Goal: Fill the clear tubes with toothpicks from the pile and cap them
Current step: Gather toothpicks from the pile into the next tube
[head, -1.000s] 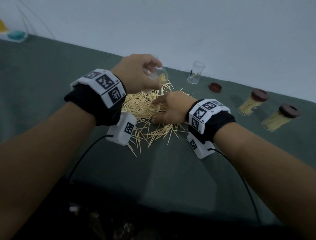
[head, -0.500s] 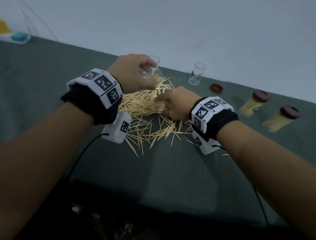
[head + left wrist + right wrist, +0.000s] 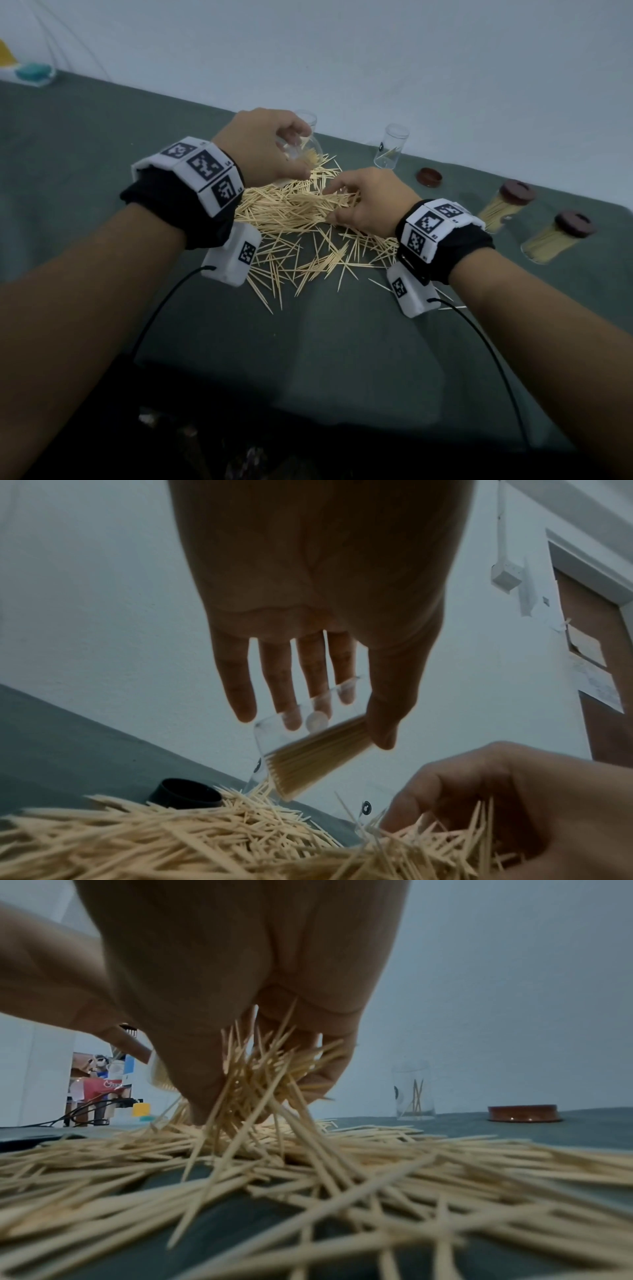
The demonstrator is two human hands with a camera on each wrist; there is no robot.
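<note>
We see a plain indoor room, perhaps a simple workroom; the exact kind we cannot tell. A table (image 3: 102,144) with a dark green cloth stands against a bare pale wall (image 3: 376,51). On the wall are a white cable duct with a small box (image 3: 506,574), a brown door (image 3: 603,647), and far behind some cables (image 3: 85,1110).

Left hand (image 3: 263,147): at 11 o'clock, raised, fingers and thumb curled in a grip. Right hand (image 3: 366,205): at 1 o'clock, palm down, fingers (image 3: 205,1085) bunched in a pinch. Both forearms extended forward, wrists banded.
</note>
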